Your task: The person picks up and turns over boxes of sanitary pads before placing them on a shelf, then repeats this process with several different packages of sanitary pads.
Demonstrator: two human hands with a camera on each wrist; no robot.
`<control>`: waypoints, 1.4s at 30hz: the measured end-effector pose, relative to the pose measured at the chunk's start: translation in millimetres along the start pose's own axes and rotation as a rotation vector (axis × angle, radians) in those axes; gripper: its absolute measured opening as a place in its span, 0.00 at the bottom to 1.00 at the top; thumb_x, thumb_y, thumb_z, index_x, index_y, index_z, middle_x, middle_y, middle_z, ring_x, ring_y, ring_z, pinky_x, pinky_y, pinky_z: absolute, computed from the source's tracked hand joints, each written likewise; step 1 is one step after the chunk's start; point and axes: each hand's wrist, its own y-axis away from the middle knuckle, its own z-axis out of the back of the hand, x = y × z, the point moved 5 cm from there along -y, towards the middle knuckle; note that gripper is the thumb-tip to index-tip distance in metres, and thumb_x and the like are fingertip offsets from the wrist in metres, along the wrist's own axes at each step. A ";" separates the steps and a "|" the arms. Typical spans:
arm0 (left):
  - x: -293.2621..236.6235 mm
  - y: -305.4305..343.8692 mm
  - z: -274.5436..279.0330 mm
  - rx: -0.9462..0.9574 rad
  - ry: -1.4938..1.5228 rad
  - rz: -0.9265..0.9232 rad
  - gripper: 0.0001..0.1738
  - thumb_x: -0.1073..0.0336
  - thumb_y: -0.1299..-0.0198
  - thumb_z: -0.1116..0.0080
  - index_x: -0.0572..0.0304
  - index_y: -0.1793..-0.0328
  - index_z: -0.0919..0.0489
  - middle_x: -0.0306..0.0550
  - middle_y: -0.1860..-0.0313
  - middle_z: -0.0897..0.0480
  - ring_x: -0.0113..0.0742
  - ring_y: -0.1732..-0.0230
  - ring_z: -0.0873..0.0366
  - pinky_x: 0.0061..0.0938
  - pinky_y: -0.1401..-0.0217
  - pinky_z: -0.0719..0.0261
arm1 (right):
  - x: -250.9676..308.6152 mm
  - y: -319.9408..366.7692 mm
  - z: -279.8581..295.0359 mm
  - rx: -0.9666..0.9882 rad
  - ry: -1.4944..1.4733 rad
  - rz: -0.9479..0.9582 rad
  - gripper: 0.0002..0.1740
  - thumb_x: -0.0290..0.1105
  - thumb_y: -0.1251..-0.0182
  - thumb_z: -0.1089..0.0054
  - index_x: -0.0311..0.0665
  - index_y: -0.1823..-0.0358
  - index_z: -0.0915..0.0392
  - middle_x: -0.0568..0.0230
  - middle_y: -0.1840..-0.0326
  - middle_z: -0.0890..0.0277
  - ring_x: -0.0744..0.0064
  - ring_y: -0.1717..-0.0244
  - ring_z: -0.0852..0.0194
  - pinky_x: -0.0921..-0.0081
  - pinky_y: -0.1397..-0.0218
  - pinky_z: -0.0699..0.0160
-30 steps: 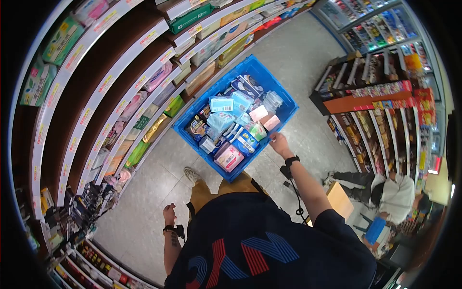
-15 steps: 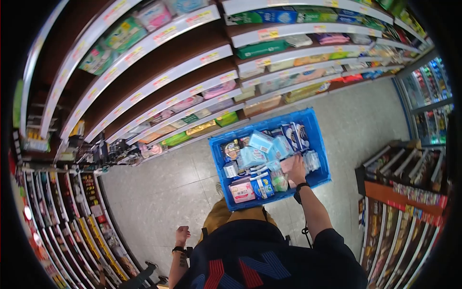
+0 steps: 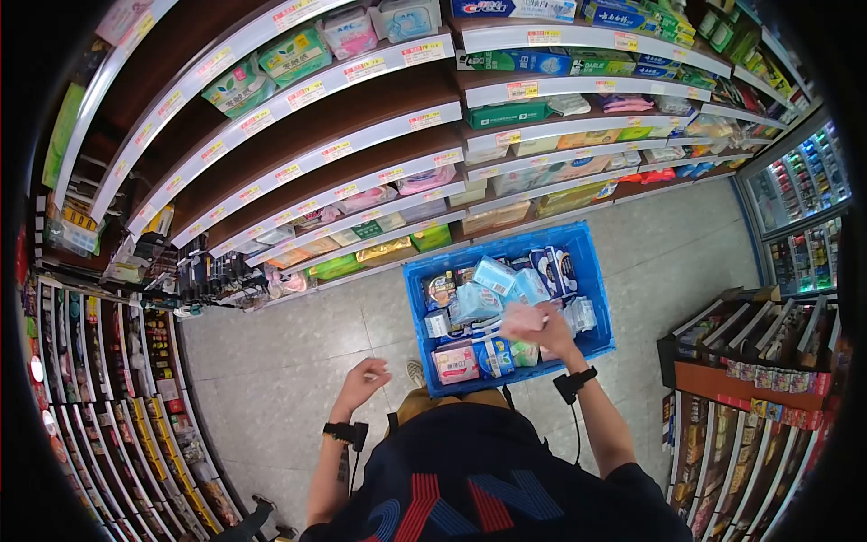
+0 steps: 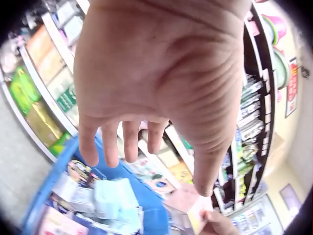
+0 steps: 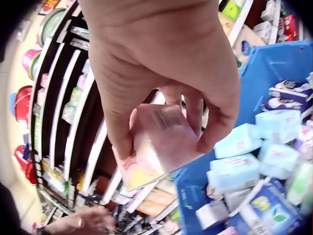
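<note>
My right hand (image 3: 562, 336) grips a pink pack (image 5: 168, 129) between thumb and fingers, above the blue crate (image 3: 600, 282). A barcode shows on one face of the pack, and a pink and yellow print on another. Light blue packs (image 3: 493, 275), a pink-and-white pack (image 3: 457, 362) and dark blue packs (image 3: 545, 269) fill the crate below. To the left of the crate, my left hand (image 3: 363, 383) hangs in the air, holding nothing. Its fingers (image 4: 111, 147) are extended and spread from the thumb in the left wrist view.
Long shelves (image 3: 379, 167) curve behind the crate, some boards bare, others carrying packaged goods. Toothpaste boxes (image 3: 515, 9) line the upper right shelf. More racks (image 3: 135, 397) stand at left, and a low display (image 3: 750, 370) at right. Grey tiled floor (image 3: 289, 352) surrounds the crate.
My right hand went from the crate's edge into it, took hold of the pink pack and lifted it leftward. My left hand rose toward the crate. The head view turned toward the shelves.
</note>
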 end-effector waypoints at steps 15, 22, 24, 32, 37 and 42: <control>-64.4 -2.2 -24.3 0.108 0.260 -0.137 0.38 0.65 0.51 0.20 0.57 0.37 0.33 0.45 0.46 0.21 0.33 0.45 0.21 0.30 0.43 0.21 | 19.3 -0.1 -86.1 0.252 0.150 0.180 0.39 0.41 0.50 0.21 0.41 0.37 0.29 0.56 0.43 0.25 0.60 0.43 0.23 0.63 0.41 0.23; 108.9 44.7 -4.1 -0.265 0.431 0.240 0.40 0.67 0.50 0.21 0.61 0.37 0.38 0.50 0.47 0.23 0.36 0.47 0.21 0.27 0.47 0.20 | -144.1 -3.9 -24.5 -0.106 0.798 -0.342 0.39 0.51 0.49 0.28 0.44 0.36 0.31 0.41 0.37 0.39 0.35 0.35 0.39 0.42 0.37 0.32; 154.7 67.5 -7.0 -0.372 0.434 0.466 0.42 0.66 0.52 0.21 0.61 0.38 0.40 0.51 0.49 0.24 0.36 0.50 0.21 0.27 0.50 0.19 | -157.9 -1.7 -26.8 -0.105 0.799 -0.385 0.41 0.52 0.53 0.26 0.45 0.37 0.30 0.40 0.38 0.39 0.35 0.35 0.39 0.44 0.37 0.34; 192.1 112.7 -19.6 -0.493 0.465 0.623 0.41 0.61 0.51 0.20 0.62 0.39 0.38 0.52 0.49 0.24 0.35 0.52 0.21 0.27 0.54 0.19 | -200.7 -9.1 -33.6 -0.181 0.939 -0.551 0.51 0.61 0.62 0.25 0.51 0.34 0.34 0.42 0.41 0.40 0.40 0.40 0.37 0.48 0.38 0.35; 171.5 94.5 -11.3 -0.536 0.400 0.493 0.42 0.61 0.50 0.21 0.63 0.37 0.39 0.53 0.50 0.23 0.37 0.54 0.20 0.28 0.54 0.19 | -189.4 -8.7 -24.0 -0.173 0.806 -0.616 0.51 0.62 0.62 0.26 0.53 0.33 0.34 0.43 0.40 0.42 0.40 0.39 0.38 0.48 0.39 0.33; 116.1 58.0 5.1 -0.477 0.383 0.226 0.35 0.66 0.45 0.25 0.56 0.39 0.38 0.46 0.59 0.23 0.31 0.63 0.22 0.24 0.63 0.21 | -130.6 9.1 6.4 -0.310 0.630 -0.670 0.48 0.61 0.60 0.27 0.51 0.35 0.30 0.44 0.39 0.41 0.41 0.39 0.37 0.48 0.38 0.33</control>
